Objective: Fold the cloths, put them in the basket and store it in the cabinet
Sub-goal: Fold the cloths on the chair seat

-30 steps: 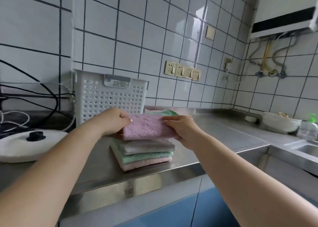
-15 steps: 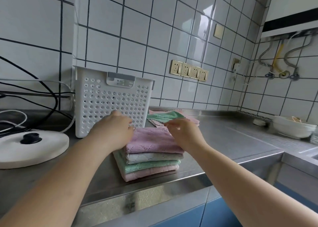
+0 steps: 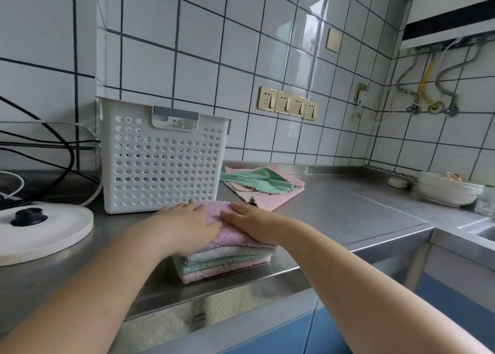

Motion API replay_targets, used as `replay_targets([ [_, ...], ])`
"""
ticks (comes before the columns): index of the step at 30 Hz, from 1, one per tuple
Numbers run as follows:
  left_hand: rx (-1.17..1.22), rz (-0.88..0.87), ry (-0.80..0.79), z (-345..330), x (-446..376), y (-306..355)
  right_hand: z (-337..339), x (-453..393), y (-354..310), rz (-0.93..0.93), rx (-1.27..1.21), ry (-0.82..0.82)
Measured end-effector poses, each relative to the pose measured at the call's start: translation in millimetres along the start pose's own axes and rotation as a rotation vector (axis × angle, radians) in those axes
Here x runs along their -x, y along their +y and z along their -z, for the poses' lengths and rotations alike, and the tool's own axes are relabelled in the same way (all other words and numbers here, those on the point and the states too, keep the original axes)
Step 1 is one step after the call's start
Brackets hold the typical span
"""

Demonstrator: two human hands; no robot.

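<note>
Both hands, left (image 3: 187, 226) and right (image 3: 250, 223), press flat on the stack (image 3: 227, 257) near the surface's front edge; best pressed evenly, edges squared.

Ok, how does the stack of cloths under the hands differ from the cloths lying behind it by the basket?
The folded stack is squared up in neat layers at the counter's front edge; the loose cloths lie spread and rumpled further back, right of the basket. The left hand and right hand press flat on the stack; nothing touches the loose cloths. Both show pink and green fabric, and neither is in the basket yet.
</note>
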State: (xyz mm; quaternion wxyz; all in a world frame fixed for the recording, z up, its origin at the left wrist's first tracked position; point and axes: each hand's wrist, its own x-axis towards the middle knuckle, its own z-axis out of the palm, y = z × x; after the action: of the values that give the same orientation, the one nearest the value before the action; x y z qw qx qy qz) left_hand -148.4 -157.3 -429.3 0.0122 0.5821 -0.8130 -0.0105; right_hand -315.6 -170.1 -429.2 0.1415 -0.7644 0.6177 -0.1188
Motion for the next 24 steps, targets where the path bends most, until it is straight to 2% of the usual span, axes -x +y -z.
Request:
replay_targets([
  [1,0.003,-0.019,0.047,2,0,1,0,3,1,0.005,-0.031,0.056],
  [3,0.070,-0.097,0.198,8,2,4,3,12,1,0.036,-0.125,0.291],
  [6,0.334,-0.282,0.413,18,4,26,8,40,15,0.070,-0.334,0.628],
  [8,0.462,-0.404,0.466,20,6,62,8,70,40,0.050,-0.364,0.746],
  [11,0.577,-0.589,0.513,8,10,100,-1,110,71,0.020,-0.355,0.792],
  [14,0.638,-0.820,0.392,-27,21,159,-16,177,118,-0.112,-0.325,0.840],
  [17,0.679,-0.947,0.205,-82,35,221,-40,264,167,-0.301,-0.299,0.834],
  [20,0.652,-1.032,-0.001,-142,49,274,-59,354,205,-0.534,-0.319,0.821],
  [24,0.619,-1.069,-0.189,-217,73,326,-98,448,242,-0.809,-0.303,0.843],
])
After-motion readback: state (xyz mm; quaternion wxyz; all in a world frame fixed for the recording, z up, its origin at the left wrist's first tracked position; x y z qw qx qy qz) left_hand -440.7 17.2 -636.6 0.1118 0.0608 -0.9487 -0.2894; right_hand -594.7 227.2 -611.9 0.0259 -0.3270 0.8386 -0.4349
